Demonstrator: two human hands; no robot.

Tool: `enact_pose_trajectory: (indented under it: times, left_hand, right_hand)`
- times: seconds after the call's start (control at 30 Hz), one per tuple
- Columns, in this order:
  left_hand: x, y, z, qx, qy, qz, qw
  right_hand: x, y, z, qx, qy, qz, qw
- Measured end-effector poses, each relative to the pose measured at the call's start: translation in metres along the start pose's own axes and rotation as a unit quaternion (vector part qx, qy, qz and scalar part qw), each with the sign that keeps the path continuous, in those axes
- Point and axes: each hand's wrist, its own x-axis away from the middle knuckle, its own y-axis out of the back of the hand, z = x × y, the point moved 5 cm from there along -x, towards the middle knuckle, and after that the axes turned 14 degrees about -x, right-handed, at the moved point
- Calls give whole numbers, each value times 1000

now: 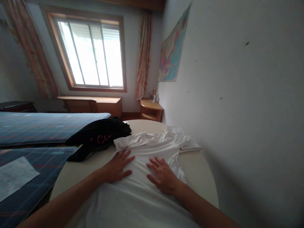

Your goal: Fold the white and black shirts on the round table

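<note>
A white T-shirt lies spread over a round cream table, its sleeves and neck at the far side and its lower part towards me. Flat on the cloth at its left edge rests my left hand, fingers spread. My right hand lies on the right half of the shirt, its fingers also stretched out and apart. Neither hand grips the fabric. Creases run across the shirt, with bunched folds near the collar and along the right side. Black clothing with pink lettering is heaped at the table's far left edge.
On the left are two plaid-covered mattresses, the nearer bearing a sheet of paper. A white wall rises close on the right, with a map. A wooden desk and corner shelf stand near the window.
</note>
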Motion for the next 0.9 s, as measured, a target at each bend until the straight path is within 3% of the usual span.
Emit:
enact_pose_trajectory:
  times: [0.13,0.3,0.5,0.6,0.7,0.8,0.9]
  left_hand:
    - [-22,3,-13,-6,67,-19,998]
    - [-58,7,-50,-9,88,-36,995]
    - [-84,4,-63,8,164,-65,984]
    - [-86,5,-65,12,168,-114,979]
    - [-78,6,-69,25,129,-155,979]
    - [-62,4,-77,33,89,-148,985]
    - [-43,1,-85,29,84,-108,990]
  right_hand:
    - [-4,-4,-8,18,-30,0,999]
    - [-22,8,-38,35,-93,-21,995]
    - [-54,27,-57,44,-151,-96,983]
    - [-60,27,-55,56,-179,-154,970]
    - [-55,22,-48,58,-160,-209,963]
    - [-44,13,-42,46,-143,-215,965]
    - [-32,3,-35,38,-169,-199,965]
